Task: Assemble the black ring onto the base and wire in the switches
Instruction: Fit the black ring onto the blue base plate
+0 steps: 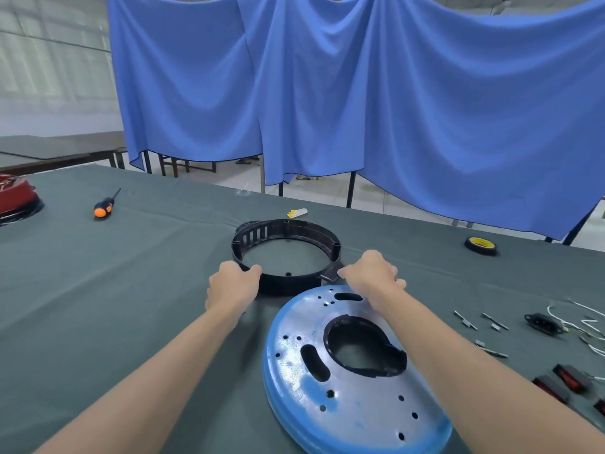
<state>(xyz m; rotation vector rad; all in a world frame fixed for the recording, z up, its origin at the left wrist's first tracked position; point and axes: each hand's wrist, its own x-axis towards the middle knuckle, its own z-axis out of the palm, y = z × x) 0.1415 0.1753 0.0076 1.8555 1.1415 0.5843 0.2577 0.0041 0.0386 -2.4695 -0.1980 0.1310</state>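
Two hands meet the black plastic ring [288, 285], which lies flat on the grey-green cloth-covered surface [114, 290]. It sits beyond the blue round metal base [353, 404] and slightly left of it, the two edges just beside each other. The left hand [232, 283] has its grip curled over the near-left rim. The right hand [373, 273] touches the near-right tab; clamped or not, I cannot tell. Seating the ring likely means lifting it toward the person and rightward.

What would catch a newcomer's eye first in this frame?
A blue curtain fills the background. At the centre of the table, the left hand grips the near rim of the black ring, with the right hand at its side tab. The blue-rimmed base lies in front, toward the right.
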